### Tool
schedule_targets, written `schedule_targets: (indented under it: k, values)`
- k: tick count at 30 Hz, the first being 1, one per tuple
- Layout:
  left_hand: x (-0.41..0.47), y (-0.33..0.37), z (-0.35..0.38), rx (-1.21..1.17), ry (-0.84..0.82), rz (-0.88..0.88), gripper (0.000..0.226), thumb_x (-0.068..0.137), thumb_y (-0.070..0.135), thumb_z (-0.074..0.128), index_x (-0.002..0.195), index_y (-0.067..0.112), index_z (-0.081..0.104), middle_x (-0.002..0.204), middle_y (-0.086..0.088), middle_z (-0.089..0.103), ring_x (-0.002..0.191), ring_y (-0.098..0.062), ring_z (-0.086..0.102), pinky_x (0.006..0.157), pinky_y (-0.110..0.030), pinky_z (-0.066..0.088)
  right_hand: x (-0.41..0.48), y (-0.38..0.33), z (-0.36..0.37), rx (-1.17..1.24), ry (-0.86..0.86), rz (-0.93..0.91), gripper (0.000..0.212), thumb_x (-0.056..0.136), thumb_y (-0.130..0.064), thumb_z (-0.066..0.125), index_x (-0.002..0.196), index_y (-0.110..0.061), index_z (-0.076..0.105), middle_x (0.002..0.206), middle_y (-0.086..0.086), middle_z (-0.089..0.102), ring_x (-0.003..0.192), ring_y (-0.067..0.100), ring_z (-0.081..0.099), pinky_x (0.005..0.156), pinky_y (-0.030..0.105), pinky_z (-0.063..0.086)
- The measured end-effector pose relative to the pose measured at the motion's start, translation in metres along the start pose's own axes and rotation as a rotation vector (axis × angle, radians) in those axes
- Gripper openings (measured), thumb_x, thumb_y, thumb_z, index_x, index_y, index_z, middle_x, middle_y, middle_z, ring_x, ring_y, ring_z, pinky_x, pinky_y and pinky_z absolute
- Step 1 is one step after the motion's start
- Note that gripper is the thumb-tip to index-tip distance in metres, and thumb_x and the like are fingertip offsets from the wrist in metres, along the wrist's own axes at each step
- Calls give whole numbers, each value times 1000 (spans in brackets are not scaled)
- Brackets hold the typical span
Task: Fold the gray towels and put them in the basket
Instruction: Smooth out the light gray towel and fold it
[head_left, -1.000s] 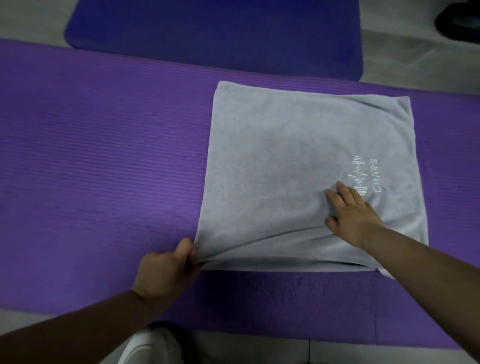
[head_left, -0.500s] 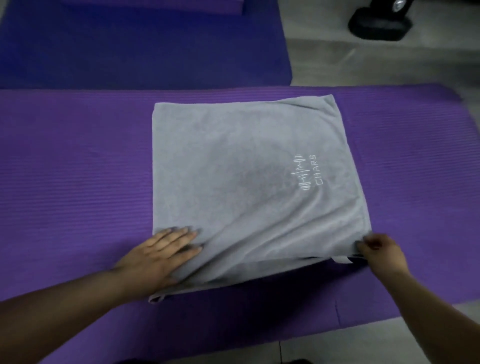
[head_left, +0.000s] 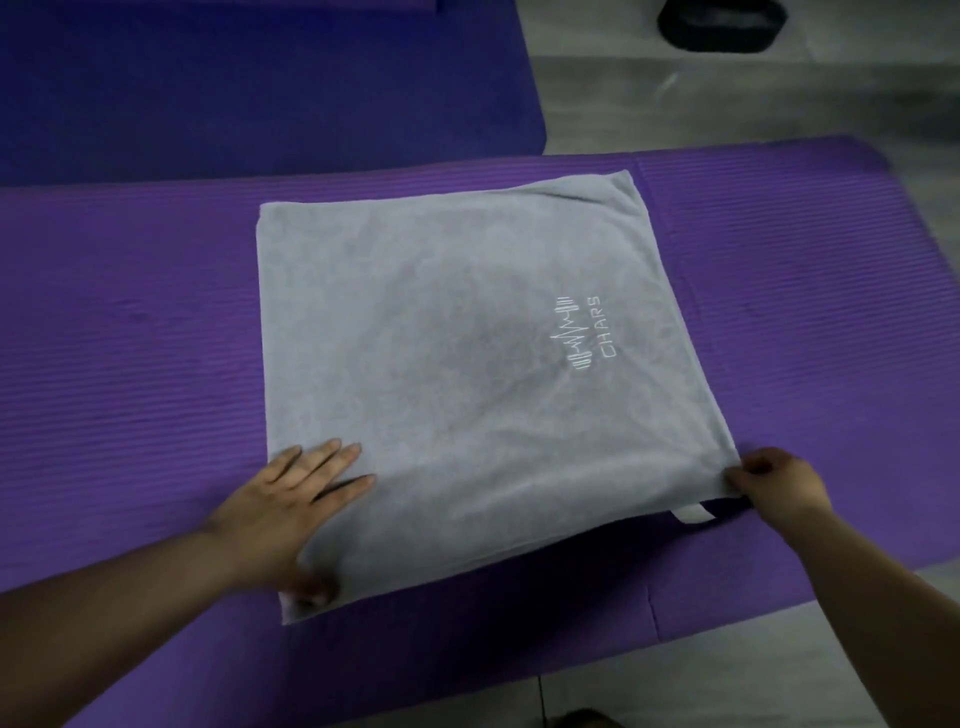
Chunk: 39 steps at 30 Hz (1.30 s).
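A gray towel (head_left: 457, 364), folded into a rough square with a white "CHARS" logo on its right half, lies flat on a purple mat (head_left: 130, 364). My left hand (head_left: 283, 512) presses flat on the towel's near left corner, fingers straight. At the near right corner, my right hand (head_left: 776, 486) pinches the towel's edge. A small white loop tag (head_left: 693, 514) sticks out from under the near edge beside that hand. No basket is in view.
A dark blue mat (head_left: 260, 78) lies beyond the purple one at the upper left. Gray floor (head_left: 779, 98) shows at the upper right, with a black object (head_left: 722, 23) at the top edge. The purple mat's near edge meets floor at the lower right.
My left hand let go of the near left corner and now lies flat on it. My right hand moved from the towel's top to its near right corner and pinched it.
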<state>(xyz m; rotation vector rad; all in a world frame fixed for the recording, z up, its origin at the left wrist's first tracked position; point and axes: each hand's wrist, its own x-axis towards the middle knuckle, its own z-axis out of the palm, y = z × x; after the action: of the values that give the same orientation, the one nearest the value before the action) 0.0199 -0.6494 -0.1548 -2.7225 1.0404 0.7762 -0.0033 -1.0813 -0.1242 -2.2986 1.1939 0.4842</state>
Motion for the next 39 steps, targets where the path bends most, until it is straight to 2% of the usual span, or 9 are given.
schedule_targets:
  k: [5, 10, 12, 15, 19, 24, 30, 34, 39]
  values:
    - [1, 6, 0, 13, -6, -35, 110, 29, 80, 31, 117, 17, 46, 114, -17, 66, 112, -27, 40, 87, -42, 29, -3, -5, 11, 115, -48, 25, 52, 77, -10, 70, 121, 5, 47, 117, 22, 57, 110, 40, 53, 90, 43, 46]
    - [14, 12, -37, -304, 10, -100, 99, 51, 88, 27, 123, 25, 51, 129, 3, 52, 127, -17, 38, 99, -23, 28, -7, -18, 11, 245, -109, -36, 20, 82, -5, 60, 100, 5, 57, 87, 17, 59, 79, 25, 53, 67, 31, 41]
    - [36, 20, -63, -691, 29, -268, 59, 81, 60, 48, 118, 16, 58, 118, 5, 53, 120, -14, 48, 85, -12, 33, -14, -26, 12, 303, -88, -118, 7, 83, -5, 59, 79, -5, 53, 72, 9, 56, 70, 22, 50, 55, 26, 38]
    - [93, 40, -105, -984, 156, -310, 26, 90, 14, 54, 112, 4, 61, 106, -6, 61, 109, -22, 57, 66, -10, 37, -28, -34, 14, 298, -69, -282, 31, 82, -2, 57, 62, -19, 42, 72, 7, 50, 70, 19, 45, 50, 20, 32]
    - [176, 95, -157, -1142, 148, -247, 49, 89, 27, 55, 133, 8, 42, 129, -9, 53, 117, -25, 52, 94, -26, 42, -41, -43, 15, 116, -86, -464, 4, 82, -11, 55, 82, -8, 57, 93, 16, 54, 86, 22, 47, 61, 22, 26]
    - [226, 145, -177, -1140, 94, -207, 89, 80, 36, 66, 146, 12, 10, 148, -8, 30, 132, -26, 37, 108, -34, 35, -58, -58, 18, -3, -98, -620, 20, 86, -11, 52, 103, -1, 57, 105, 15, 56, 104, 28, 50, 69, 24, 27]
    - [210, 114, -165, -1083, 217, -165, 60, 86, 2, 47, 141, 15, 26, 138, -9, 44, 125, -27, 44, 100, -27, 36, -90, -94, 39, -23, 18, -733, 30, 82, -19, 42, 104, -6, 58, 79, -7, 37, 84, 18, 43, 60, 22, 26]
    - [149, 52, -153, -1218, 386, -122, 53, 86, -3, 43, 136, 13, 37, 130, -3, 50, 117, -15, 47, 84, -10, 33, -123, -116, 63, 28, -136, -900, 38, 86, -7, 50, 122, -16, 54, 94, -8, 35, 87, 18, 51, 69, 17, 35]
    - [55, -30, -99, -1519, 438, -220, 67, 52, 11, 60, 117, 19, 44, 99, 10, 58, 76, 16, 60, 66, 1, 44, -162, -153, 108, 32, -366, -941, 29, 83, -16, 47, 107, -15, 63, 83, -11, 38, 97, 22, 54, 64, 15, 32]
